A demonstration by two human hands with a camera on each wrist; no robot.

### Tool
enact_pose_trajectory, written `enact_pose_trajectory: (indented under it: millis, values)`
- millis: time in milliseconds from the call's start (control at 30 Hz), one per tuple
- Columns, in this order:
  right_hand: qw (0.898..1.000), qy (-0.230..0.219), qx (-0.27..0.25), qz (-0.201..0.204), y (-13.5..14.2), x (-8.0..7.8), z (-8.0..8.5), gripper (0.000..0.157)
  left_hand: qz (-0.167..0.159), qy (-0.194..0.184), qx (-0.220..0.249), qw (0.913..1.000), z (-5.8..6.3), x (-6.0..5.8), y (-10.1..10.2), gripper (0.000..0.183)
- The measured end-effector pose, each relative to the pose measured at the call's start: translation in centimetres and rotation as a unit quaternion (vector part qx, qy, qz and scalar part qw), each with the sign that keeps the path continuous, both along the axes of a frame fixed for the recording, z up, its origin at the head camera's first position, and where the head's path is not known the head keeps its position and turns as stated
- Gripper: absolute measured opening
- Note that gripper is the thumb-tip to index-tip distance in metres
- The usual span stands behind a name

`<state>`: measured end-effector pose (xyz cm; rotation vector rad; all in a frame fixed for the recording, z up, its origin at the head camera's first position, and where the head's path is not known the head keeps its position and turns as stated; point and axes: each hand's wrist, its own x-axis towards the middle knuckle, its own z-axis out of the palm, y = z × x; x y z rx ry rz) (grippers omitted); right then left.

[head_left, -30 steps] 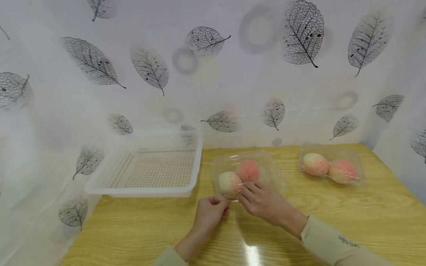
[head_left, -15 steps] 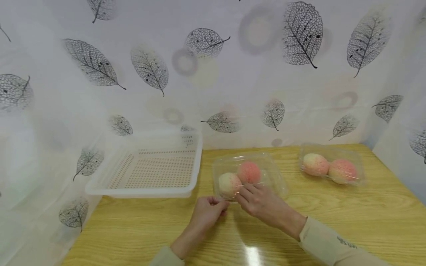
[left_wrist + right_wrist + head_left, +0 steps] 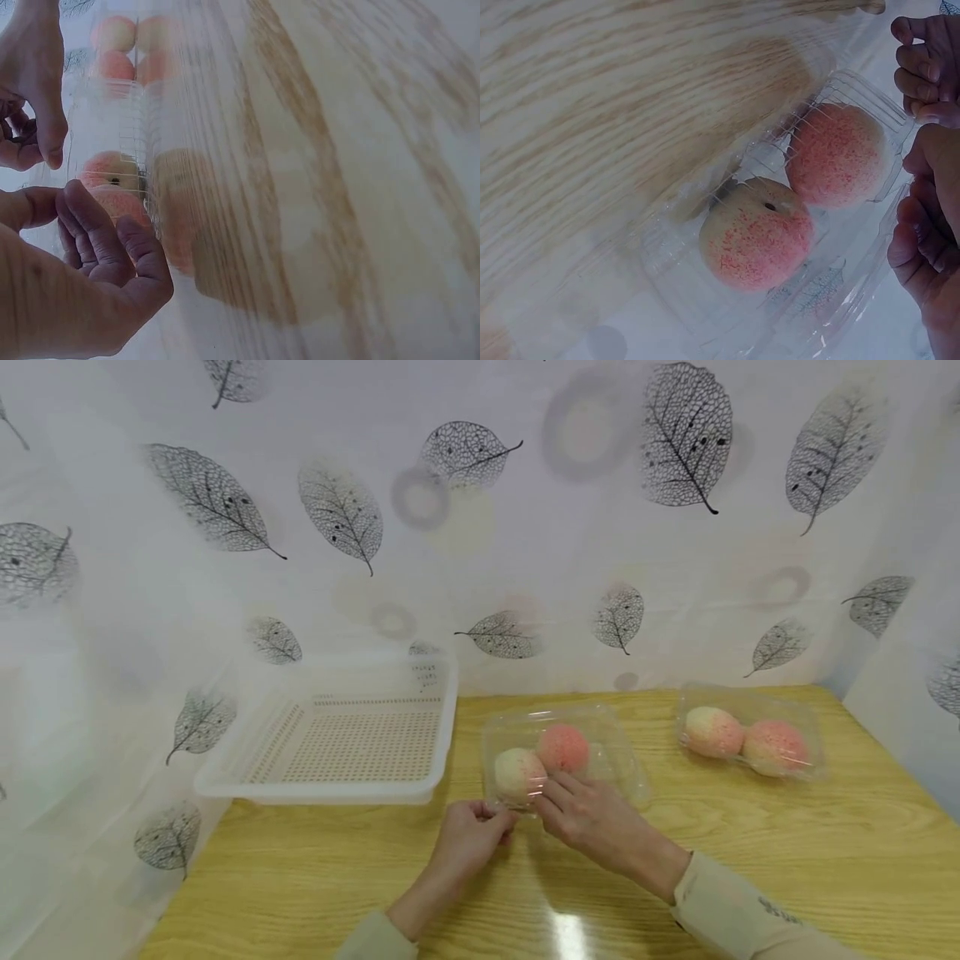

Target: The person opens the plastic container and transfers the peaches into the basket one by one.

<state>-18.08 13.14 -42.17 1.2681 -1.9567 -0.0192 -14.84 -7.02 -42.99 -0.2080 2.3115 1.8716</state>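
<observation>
Two pink-and-cream peaches, the left peach [image 3: 520,775] and the redder peach [image 3: 564,747], lie in a clear plastic clamshell box [image 3: 618,772] at the middle of the table. My left hand [image 3: 467,845] pinches the box's near left edge between thumb and index finger. Just right of it, my right hand [image 3: 596,827] has its fingers curled at the near edge, thumb and index finger pinching the thin plastic. In the right wrist view, one peach [image 3: 757,236] shows a dark stem hole. How the lid sits is hard to tell through the clear plastic.
A white perforated basket [image 3: 322,793] stands at the left. At the back right is another clear box [image 3: 783,700] with two more peaches [image 3: 775,747]. The wood-grain table [image 3: 810,860] meets a leaf-patterned curtain [image 3: 525,543] behind.
Very little differs. The right hand has shifted slightly left and down along the box's near edge; the left hand keeps its place. The peaches and basket stay put.
</observation>
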Motion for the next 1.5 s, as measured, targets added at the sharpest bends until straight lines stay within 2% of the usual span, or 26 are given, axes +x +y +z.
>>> enact_pose_trajectory:
  millis: [133, 267, 333, 400, 500, 600, 667, 800, 900, 1033, 1133, 1267, 1367, 1500]
  values:
    - [1.000, -0.005, -0.002, 0.003, 0.0, 0.0, 0.0, 0.036, 0.003, -0.002, 0.005, 1.0000, -0.2, 0.0, 0.0, 0.011]
    - [1.000, -0.014, 0.001, 0.003, 0.2, 0.0, -0.1, 0.012, 0.004, -0.001, 0.016, 0.9999, -0.2, 0.0, 0.1, 0.012]
    - [1.000, -0.014, 0.006, 0.001, 0.2, 0.0, -0.1, 0.006, 0.004, 0.001, 0.013, 0.9999, -0.1, 0.1, 0.1, 0.012]
    - [1.000, -0.009, 0.012, -0.003, 0.2, 0.0, -0.2, 0.011, 0.000, 0.004, -0.001, 1.0000, 0.1, 0.2, 0.1, 0.012]
    - [1.000, -0.001, 0.017, -0.006, 0.1, 0.0, -0.2, 0.028, -0.021, 0.020, -0.062, 0.9977, 0.3, 0.2, 0.0, 0.019]
    - [1.000, 0.014, 0.022, -0.010, 0.0, 0.1, -0.2, 0.045, -0.054, 0.054, -0.146, 0.9863, 0.4, 0.2, -0.1, 0.030]
    - [0.999, 0.027, 0.027, -0.013, -0.1, 0.0, -0.3, 0.047, -0.066, 0.084, -0.211, 0.9716, 0.3, 0.3, -0.1, 0.032]
    - [0.998, 0.049, 0.036, -0.022, -0.2, 0.0, -0.3, 0.046, -0.063, 0.125, -0.329, 0.9338, 0.2, 0.4, 0.0, 0.035]
    - [0.997, 0.058, 0.039, -0.028, -0.1, 0.1, -0.2, 0.046, -0.050, 0.129, -0.376, 0.9161, 0.4, 0.3, 0.2, 0.037]
    - [0.997, 0.063, 0.038, -0.034, -0.1, 0.2, -0.2, 0.045, -0.039, 0.117, -0.396, 0.9098, 0.8, 0.1, 0.4, 0.036]
    - [0.996, 0.065, 0.036, -0.041, -0.1, 0.3, -0.2, 0.044, -0.042, 0.111, -0.398, 0.9097, 0.8, 0.0, 0.5, 0.039]
    - [0.996, 0.054, 0.036, -0.059, -0.1, 0.4, -0.2, 0.039, -0.037, 0.118, -0.412, 0.9029, 0.7, -0.3, 0.7, 0.042]
    - [0.996, 0.037, 0.032, -0.069, -0.1, 0.5, -0.2, 0.035, -0.030, 0.125, -0.429, 0.8940, 0.8, -0.5, 0.9, 0.043]
    - [0.997, 0.034, 0.018, -0.060, 0.0, 0.4, 0.0, 0.037, -0.023, 0.138, -0.433, 0.8905, 0.8, -0.7, 1.1, 0.038]
